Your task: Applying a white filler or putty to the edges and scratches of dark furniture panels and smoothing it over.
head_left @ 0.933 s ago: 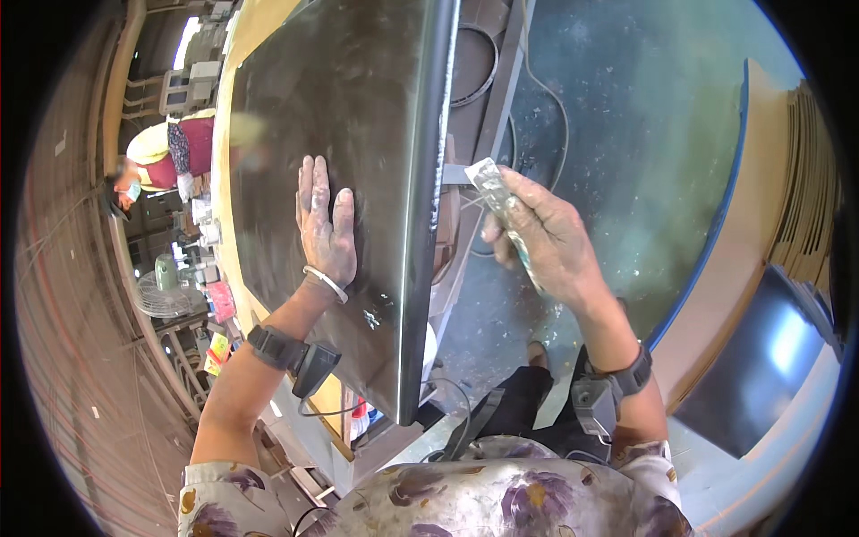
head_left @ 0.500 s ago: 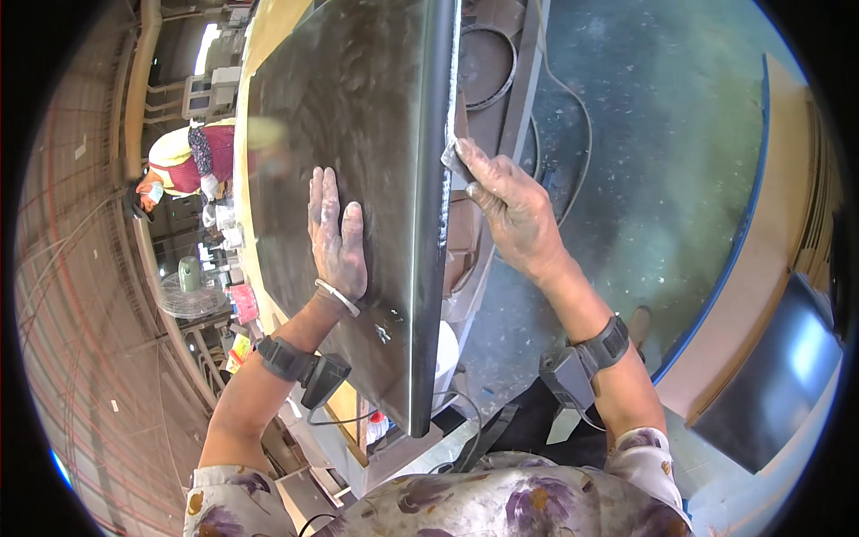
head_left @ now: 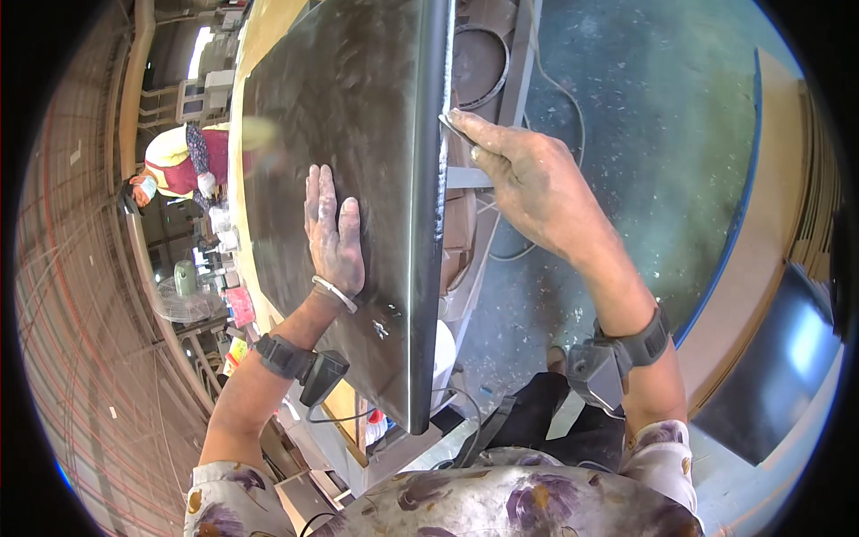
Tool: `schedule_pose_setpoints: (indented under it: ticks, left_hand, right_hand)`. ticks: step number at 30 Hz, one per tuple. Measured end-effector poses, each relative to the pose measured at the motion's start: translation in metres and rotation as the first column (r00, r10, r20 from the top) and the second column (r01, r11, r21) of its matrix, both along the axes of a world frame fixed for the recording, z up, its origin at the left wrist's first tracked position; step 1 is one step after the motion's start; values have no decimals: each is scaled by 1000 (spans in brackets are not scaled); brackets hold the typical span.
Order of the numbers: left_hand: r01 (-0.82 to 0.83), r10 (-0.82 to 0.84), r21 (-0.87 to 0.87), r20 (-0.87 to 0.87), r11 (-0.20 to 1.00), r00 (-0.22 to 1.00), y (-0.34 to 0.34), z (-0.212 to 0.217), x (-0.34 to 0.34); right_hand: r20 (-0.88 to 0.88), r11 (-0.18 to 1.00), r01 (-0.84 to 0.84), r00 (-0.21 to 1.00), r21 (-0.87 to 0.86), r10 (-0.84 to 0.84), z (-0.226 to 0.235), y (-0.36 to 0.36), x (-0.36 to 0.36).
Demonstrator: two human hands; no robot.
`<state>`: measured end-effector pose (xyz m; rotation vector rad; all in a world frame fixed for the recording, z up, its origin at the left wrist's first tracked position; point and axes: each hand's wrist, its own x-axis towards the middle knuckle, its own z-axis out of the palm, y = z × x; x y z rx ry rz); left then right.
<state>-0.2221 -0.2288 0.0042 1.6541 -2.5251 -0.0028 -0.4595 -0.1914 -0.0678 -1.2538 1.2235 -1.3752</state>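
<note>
A large black panel (head_left: 376,134) lies before me, its surface smeared with dust. Its long right edge carries white powder or filler. My left hand (head_left: 335,242) rests flat on the panel, fingers stretched out and coated in pale dust. At the right edge, my right hand (head_left: 537,183) pinches a small, thin grey piece of sandpaper (head_left: 455,131) between thumb and fingers, pressed to the whitened edge. Most of that piece is hidden by the fingers. White flecks mark the panel near my left wrist.
A round dark tub (head_left: 480,67) and cardboard (head_left: 458,219) sit below the panel's right side. A hose (head_left: 577,112) runs along the floor. Stacked boards (head_left: 761,268) and a glossy black panel (head_left: 774,367) stand at right. A masked co-worker (head_left: 179,161) and a fan (head_left: 186,295) are at left.
My right hand has slid away from me along the panel's edge with the sandpaper, its forearm swinging further right. The left hand stays flat in place.
</note>
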Motion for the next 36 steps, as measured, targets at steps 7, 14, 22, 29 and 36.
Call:
schedule_pose_setpoints:
  ticks: [7, 14, 22, 29, 36]
  left_hand:
    - [-12, 12, -4, 11, 1000, 1000, 2, 1, 4]
    - [11, -10, -30, 22, 999, 1000, 1, -2, 9]
    - [-1, 1, 0, -22, 1000, 1000, 2, -3, 2]
    - [-32, 27, -56, -91, 998, 996, -4, -11, 0]
    - [-146, 146, -69, -5, 987, 989, 0, -7, 7]
  right_hand:
    - [20, 998, -44, 999, -43, 45, -4, 32, 25]
    - [56, 998, -60, 997, -13, 61, -5, 67, 48]
    - [131, 994, -86, 988, 61, 77, -4, 112, 75]
    - [503, 891, -276, 862, 359, 64, -4, 172, 12]
    - [87, 722, 120, 966, 681, -242, -17, 297, -99]
